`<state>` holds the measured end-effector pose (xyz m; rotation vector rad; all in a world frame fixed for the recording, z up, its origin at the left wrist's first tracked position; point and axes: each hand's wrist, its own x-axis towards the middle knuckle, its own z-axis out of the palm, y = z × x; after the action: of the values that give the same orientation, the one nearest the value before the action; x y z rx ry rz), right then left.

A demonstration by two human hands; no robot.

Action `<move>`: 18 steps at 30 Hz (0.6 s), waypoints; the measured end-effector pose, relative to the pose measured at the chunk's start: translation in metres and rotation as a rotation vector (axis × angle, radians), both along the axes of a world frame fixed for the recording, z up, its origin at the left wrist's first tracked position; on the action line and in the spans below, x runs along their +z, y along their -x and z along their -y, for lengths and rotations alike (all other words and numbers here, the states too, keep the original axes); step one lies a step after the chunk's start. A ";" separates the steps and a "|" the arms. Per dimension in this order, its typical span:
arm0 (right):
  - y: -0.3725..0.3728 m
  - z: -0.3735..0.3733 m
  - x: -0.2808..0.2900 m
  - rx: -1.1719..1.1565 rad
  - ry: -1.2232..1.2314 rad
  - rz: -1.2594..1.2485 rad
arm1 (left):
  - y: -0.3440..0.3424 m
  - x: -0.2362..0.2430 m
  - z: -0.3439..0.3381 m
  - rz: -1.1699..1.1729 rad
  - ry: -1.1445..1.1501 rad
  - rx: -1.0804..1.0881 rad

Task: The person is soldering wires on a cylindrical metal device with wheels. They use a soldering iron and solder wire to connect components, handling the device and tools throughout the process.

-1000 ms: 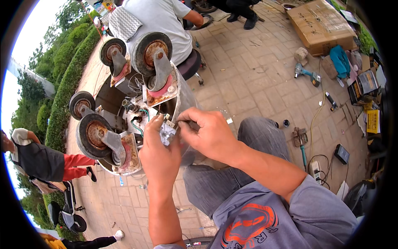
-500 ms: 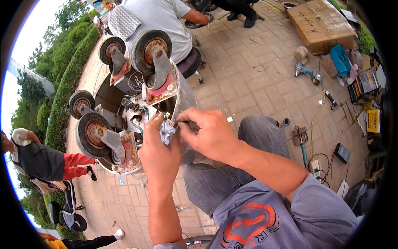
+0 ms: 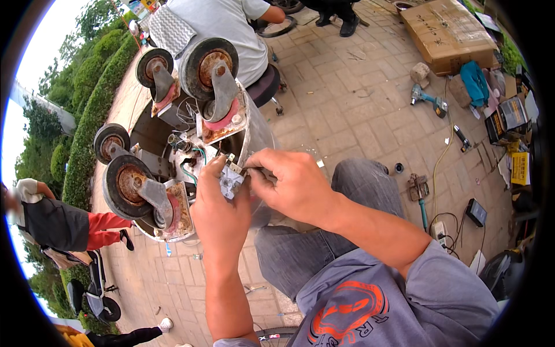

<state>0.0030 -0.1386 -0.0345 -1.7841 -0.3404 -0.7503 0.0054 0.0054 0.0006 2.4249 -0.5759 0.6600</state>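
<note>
Between the thumb and fingers of my left hand sits a small silvery metal part with a flat, roughly star-shaped face and a pale block at its top. My right hand is pinched at the right edge of that part; whatever lies between its fingertips is too small to name. Just behind both hands, an upturned metal drum on rusty caster wheels lies with its open underside toward me. Inside it show green wires and a metal fitting.
A person in a grey shirt sits on a stool beyond the drum. To the right lie a cordless drill, a hammer-like tool, a power strip and a cardboard box. Another person stands at left.
Both hands keep their grip, and the metal part tilts slightly. The seated person's arm has shifted away from the wheel on the ground.
</note>
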 end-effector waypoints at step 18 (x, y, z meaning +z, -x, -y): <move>0.002 0.001 -0.003 -0.007 0.015 0.002 | 0.003 0.003 0.002 -0.006 -0.012 0.011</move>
<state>0.0012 -0.1401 -0.0374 -1.7991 -0.3419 -0.7570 0.0027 0.0031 0.0035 2.4422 -0.5663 0.6553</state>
